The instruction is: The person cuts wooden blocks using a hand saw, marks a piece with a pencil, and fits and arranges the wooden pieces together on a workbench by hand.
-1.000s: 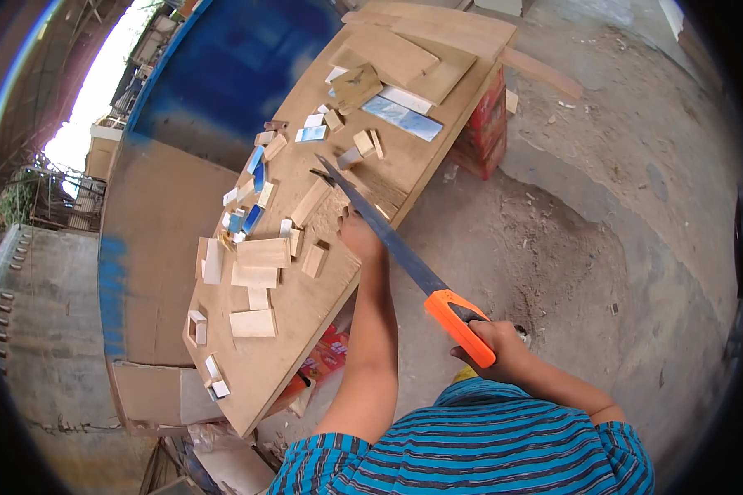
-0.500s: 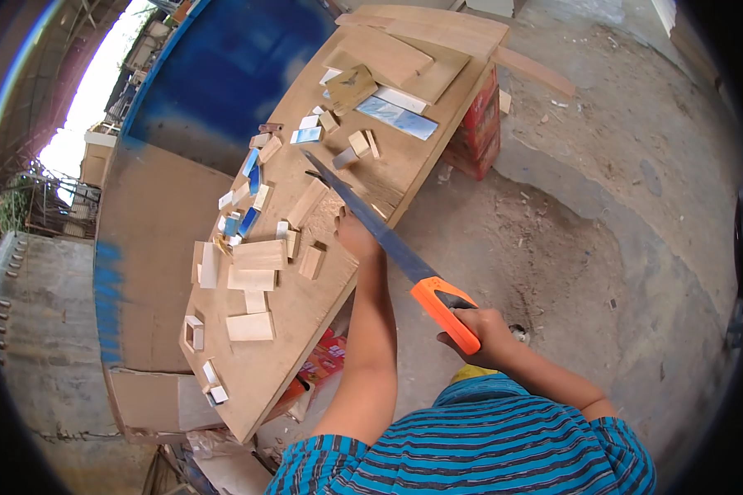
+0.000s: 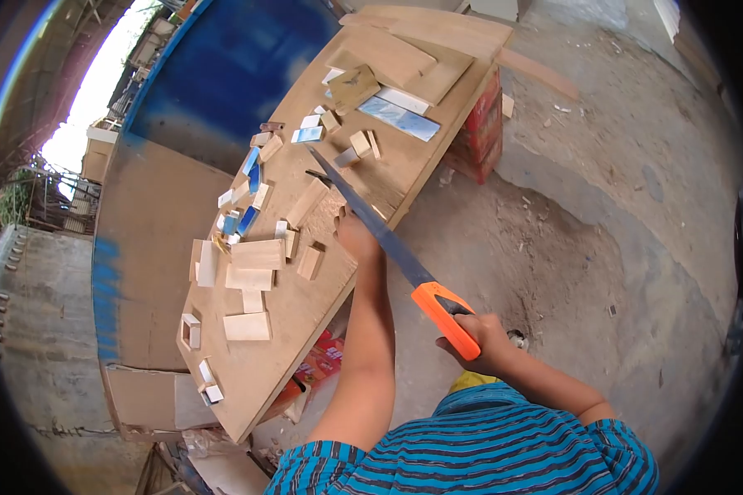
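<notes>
Head view: 1 person in a striped shirt point(image 3: 487, 437) is at a wooden table point(image 3: 293, 345), both bare hands at work around 1 saw point(image 3: 392, 245).
Right hand point(image 3: 489, 345): fingers curled closed around the orange handle point(image 3: 434, 312), holding it beyond the table's edge.
Left hand point(image 3: 357, 235): low at the tabletop, just beside the blade, which partly covers it; whether the fingers pinch a piece or only press down, one cannot tell.
Saw position: slanting across the table's edge, tip over the tabletop, near a long wood strip point(image 3: 308, 202); contact between teeth and wood is not clear.
Done, as judged: plenty of short pieces look already cut, among them a small block point(image 3: 310, 261), pale flat pieces point(image 3: 254, 254) and blue-painted pieces point(image 3: 249, 219).
Left, as judged: any cut at the blade seems unfinished, with no freshly parted piece discernible; its depth is hidden.
Larger stock: wide boards point(image 3: 388, 56) lie at the table's far end, with a blue-and-white panel point(image 3: 398, 117) near them.
</notes>
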`<state>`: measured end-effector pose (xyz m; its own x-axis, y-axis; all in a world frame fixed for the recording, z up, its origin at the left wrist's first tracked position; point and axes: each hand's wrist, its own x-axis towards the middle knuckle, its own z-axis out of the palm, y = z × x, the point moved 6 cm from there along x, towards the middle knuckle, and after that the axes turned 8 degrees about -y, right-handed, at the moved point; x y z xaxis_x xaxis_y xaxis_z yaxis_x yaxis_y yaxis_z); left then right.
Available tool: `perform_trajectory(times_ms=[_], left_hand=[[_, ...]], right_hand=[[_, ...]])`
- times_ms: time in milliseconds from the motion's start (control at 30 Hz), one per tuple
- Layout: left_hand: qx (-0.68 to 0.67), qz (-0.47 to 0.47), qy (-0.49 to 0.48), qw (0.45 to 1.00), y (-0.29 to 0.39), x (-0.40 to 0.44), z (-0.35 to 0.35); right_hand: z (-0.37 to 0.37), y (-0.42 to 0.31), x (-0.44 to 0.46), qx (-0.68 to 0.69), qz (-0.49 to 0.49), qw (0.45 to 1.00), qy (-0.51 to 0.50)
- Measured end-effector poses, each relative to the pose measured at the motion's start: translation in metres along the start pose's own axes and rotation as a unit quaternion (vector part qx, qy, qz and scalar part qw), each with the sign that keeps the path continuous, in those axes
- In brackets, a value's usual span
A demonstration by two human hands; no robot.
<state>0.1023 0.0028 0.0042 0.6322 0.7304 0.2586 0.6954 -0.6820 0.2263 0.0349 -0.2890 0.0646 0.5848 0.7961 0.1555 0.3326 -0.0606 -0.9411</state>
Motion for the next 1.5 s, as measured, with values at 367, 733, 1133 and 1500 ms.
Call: perform_trajectory(times_ms=[367, 733, 1133, 1500], left_hand=[[-0.004, -0.01, -0.014, 1.0, -0.007, 0.003, 0.009], [-0.019, -0.008, -0.004, 1.0, -0.005, -0.004, 0.003], [-0.001, -0.01, 0.0, 1.0, -0.004, -0.012, 0.003], [-0.004, -0.024, -0.002, 1.0, -0.009, -0.005, 0.009]], right_hand=[[0.0, 0.014, -0.002, 0.008, 0.022, 1.0, -0.002], [-0.006, 0.013, -0.008, -0.013, 0.007, 1.0, -0.012], [-0.007, 0.005, -0.011, 0.003, 0.017, 1.0, -0.015], [0.003, 0.013, 0.035, 0.007, 0.001, 1.0, 0.003]])
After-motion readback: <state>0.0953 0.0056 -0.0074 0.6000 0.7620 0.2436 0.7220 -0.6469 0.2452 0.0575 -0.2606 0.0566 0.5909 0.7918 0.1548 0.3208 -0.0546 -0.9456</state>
